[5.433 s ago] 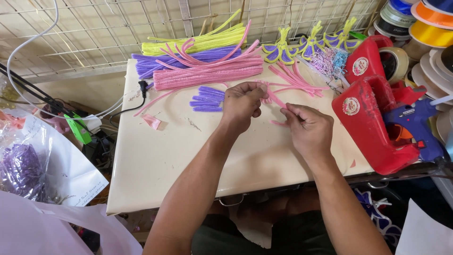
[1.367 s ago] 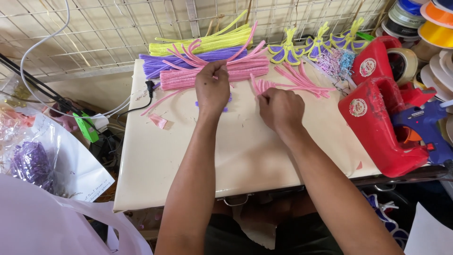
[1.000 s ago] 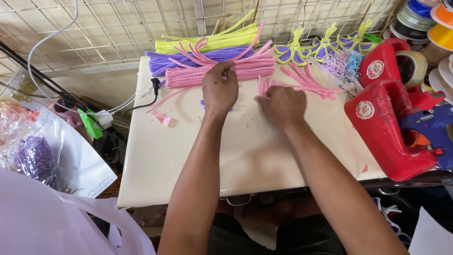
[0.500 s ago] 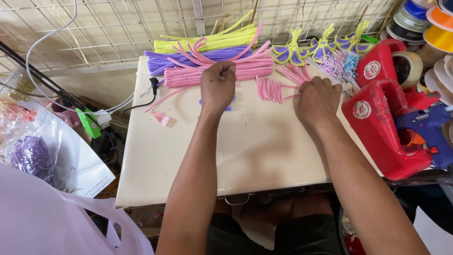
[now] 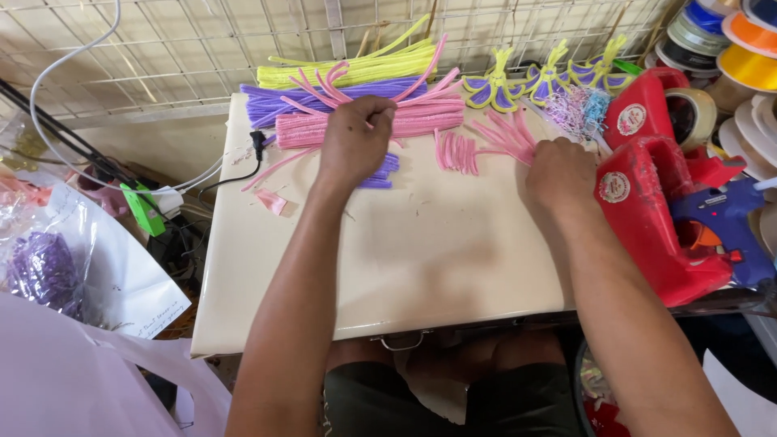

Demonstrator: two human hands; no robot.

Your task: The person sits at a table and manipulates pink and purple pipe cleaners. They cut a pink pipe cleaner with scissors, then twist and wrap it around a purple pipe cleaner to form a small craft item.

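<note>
My left hand (image 5: 354, 139) rests at the near edge of a long pink pipe-cleaner bundle (image 5: 425, 121), fingers curled onto its strands. Short purple pieces (image 5: 387, 168) lie just under that hand. Behind the pink bundle lie a purple bundle (image 5: 275, 101) and a yellow-green bundle (image 5: 340, 73). My right hand (image 5: 558, 171) sits knuckles-up on the cream table (image 5: 421, 259), at the near end of a fan of bent pink pieces (image 5: 506, 133); its fingertips are hidden. A small set of folded pink pieces (image 5: 457, 152) lies between my hands.
Two red tape dispensers (image 5: 647, 218) and a blue glue gun (image 5: 720, 231) crowd the right edge, with ribbon spools (image 5: 749, 65) behind. Purple-and-yellow pipe-cleaner flowers (image 5: 495, 89) lean on the wire grid (image 5: 162, 48). A black cable (image 5: 257, 150) and a plastic bag (image 5: 44, 271) are on the left.
My right hand has moved from the table's middle to the right, over to the bent pink pieces. My left hand has stayed on the pink bundle.
</note>
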